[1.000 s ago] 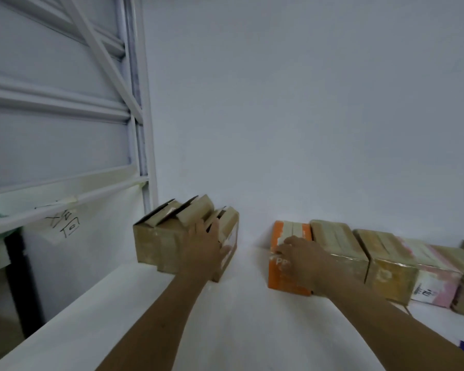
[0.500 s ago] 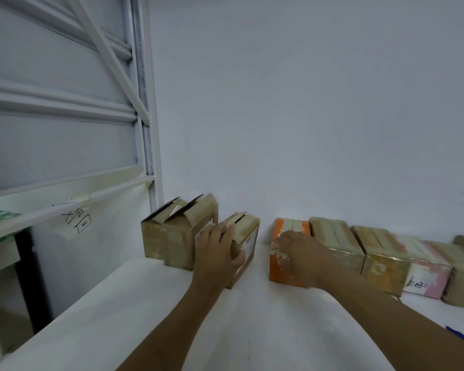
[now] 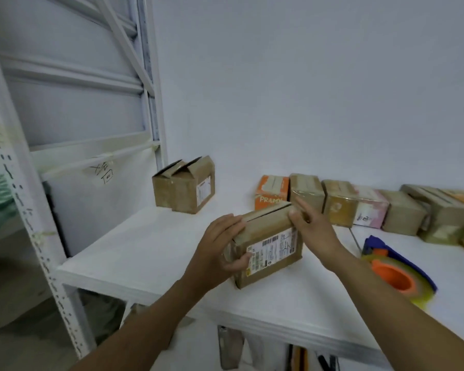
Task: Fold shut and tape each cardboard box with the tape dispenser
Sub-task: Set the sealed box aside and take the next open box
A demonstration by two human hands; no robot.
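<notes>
Partly hidden, the cardboard box (image 3: 269, 246) has its left end covered by the left hand (image 3: 220, 243), fingers curled over the top, thumb pinning the labelled front (print too blurred to read). The right hand (image 3: 312, 230) lies straight-fingered against the box's right end, gripping nothing. Bare white table (image 3: 145, 253) spreads left of the box to a near edge. Right of the box lies the blurred tape dispenser (image 3: 397, 273); behind the box, a row of taped boxes (image 3: 340, 203).
</notes>
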